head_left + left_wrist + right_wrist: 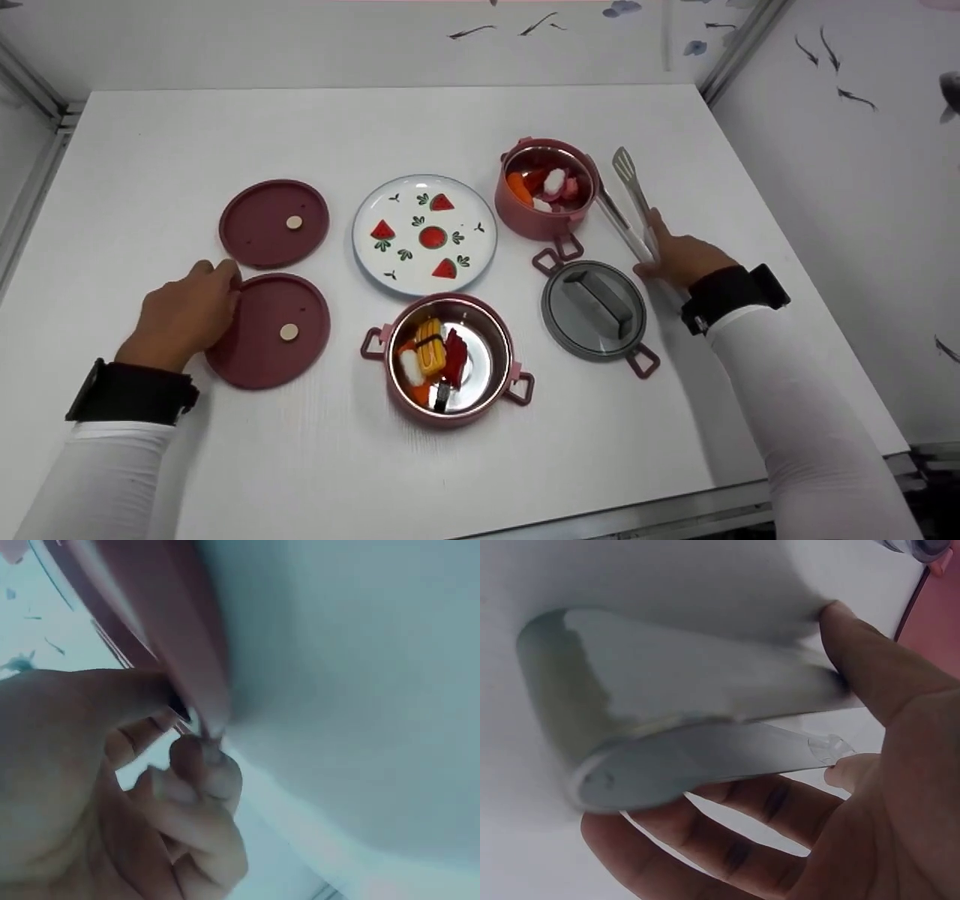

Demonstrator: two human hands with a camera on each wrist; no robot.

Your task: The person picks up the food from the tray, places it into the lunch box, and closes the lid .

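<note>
Pot of matte pink with a bright metal lining (450, 420): at six o'clock on the white bench (315, 465), twelve being the far edge; upright, probably to keep its contents in; two loop handles, roughly at nine and four.
Small toy food pieces (430, 352) in that pot: yellow, red, white, orange and dark, overlapping, so no sure count.
Nearer round maroon plate with raised rim (259, 352): between eight and nine, one pale dot on it.
Left hand (180, 315): pinches that plate's rim at its ten o'clock side, presumably because a flat disc offers only its edge; whether it is lifted, I cannot tell.
Round grey lid with pink loops (595, 310): between three and four, bar upward, which seems to leave the bar easy to reach; two loops.
Right hand (682, 259): at three, thumb and fingers around the bent end of silvery metal tongs (634, 191), whose slotted tip points to twelve; arms spread, apparently under a loose squeeze.
White round plate with watermelon prints (405, 240): near centre, toward ten; three wedges, one whole round.
Farther round maroon plate (262, 229): between nine and ten, just beyond its twin; two maroon plates altogether.
Second matte pink pot (532, 225): at one, holding more food pieces; two pots altogether.
</note>
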